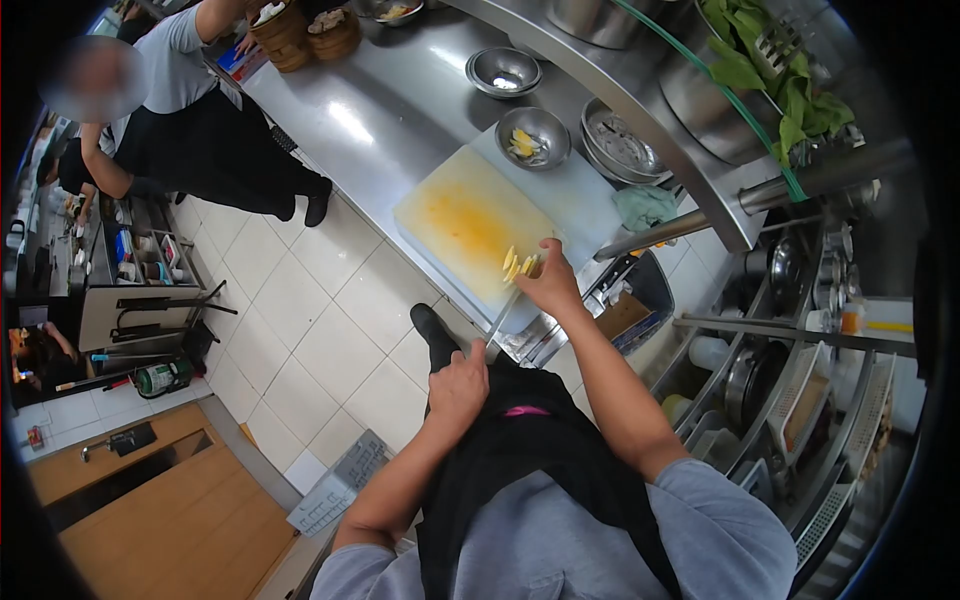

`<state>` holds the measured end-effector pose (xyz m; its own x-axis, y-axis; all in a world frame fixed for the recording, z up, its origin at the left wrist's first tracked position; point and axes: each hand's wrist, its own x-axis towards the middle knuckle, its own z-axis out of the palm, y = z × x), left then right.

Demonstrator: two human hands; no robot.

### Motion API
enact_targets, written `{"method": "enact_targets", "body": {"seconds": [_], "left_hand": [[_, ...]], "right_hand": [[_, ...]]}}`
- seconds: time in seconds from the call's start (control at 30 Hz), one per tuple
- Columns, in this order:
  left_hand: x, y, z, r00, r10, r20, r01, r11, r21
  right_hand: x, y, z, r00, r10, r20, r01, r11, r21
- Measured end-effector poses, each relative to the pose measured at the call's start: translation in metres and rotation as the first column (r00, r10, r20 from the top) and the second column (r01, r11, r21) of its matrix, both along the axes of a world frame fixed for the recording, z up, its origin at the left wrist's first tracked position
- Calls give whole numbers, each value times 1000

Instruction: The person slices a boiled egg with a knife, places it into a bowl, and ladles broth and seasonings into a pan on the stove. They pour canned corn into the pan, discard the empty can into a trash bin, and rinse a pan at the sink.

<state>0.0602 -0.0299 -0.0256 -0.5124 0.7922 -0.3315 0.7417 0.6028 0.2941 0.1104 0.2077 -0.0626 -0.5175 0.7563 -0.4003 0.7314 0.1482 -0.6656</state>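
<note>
Low in the middle of the view, my left hand (460,390) is closed around a knife, whose narrow blade (503,313) points up toward the cutting board's near corner. My right hand (550,282) bends over that corner, its fingers against several pale yellow strips (516,265); how firmly they are gripped is hard to tell. The thick white cutting board (440,203) has an orange-yellow stain across its middle. Beyond its far right edge, a metal bowl (533,138) holds yellow pieces.
Stacked metal bowls (503,72) and bamboo steamers (283,35) stand on the steel counter (400,90). A green cloth (645,207) lies right of the board. A steel shelf (620,90) crosses the upper right. Another person (200,140) stands upper left. Racks (720,420) hold containers at right.
</note>
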Motion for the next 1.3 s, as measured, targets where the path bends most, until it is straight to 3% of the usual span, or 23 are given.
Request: {"method": "enact_targets", "body": {"seconds": [0.2, 0.3, 0.37, 0.5, 0.7, 0.77, 0.8, 0.83, 0.9, 1.2, 1.3], "left_hand": [[-1, -1, 0, 1000, -4, 10, 3, 1000, 9], [-3, -3, 0, 1000, -7, 11, 7, 1000, 27], [-6, -5, 1, 1000, -10, 12, 9, 999, 40], [-16, -9, 6, 998, -2, 63, -3, 996, 84], [-49, -18, -8, 963, 14, 270, -53, 989, 137], [-69, -22, -32, 928, 72, 365, -130, 982, 138], [-80, -19, -32, 862, 129, 491, -207, 972, 108], [-89, -18, -32, 865, 113, 490, -193, 974, 116], [-100, -15, -32, 684, 198, 703, -252, 967, -27], [-109, -2, -55, 606, 89, 790, -117, 993, -23], [-111, 3, -54, 652, 33, 758, -61, 998, 9]], "right_hand": [[2, -4, -11, 999, -22, -44, 25, 996, 84], [2, 2, -8, 994, -64, -93, 64, 998, 0], [1, 5, 5, 970, -225, -89, 193, 942, -275], [8, 12, -43, 957, -246, -150, 201, 943, -266], [4, -7, -35, 967, -184, -174, 174, 982, -69], [0, -20, -18, 993, -62, -98, 79, 980, 183], [-3, -22, -13, 994, -70, -80, 81, 987, 139], [-6, -25, -11, 993, -84, -83, 96, 985, 146], [-10, -31, -9, 992, -92, -80, 106, 978, 178], [-28, -44, -9, 977, -181, -110, 201, 955, 219], [-29, -45, -10, 961, -239, -139, 265, 940, 215]]}}
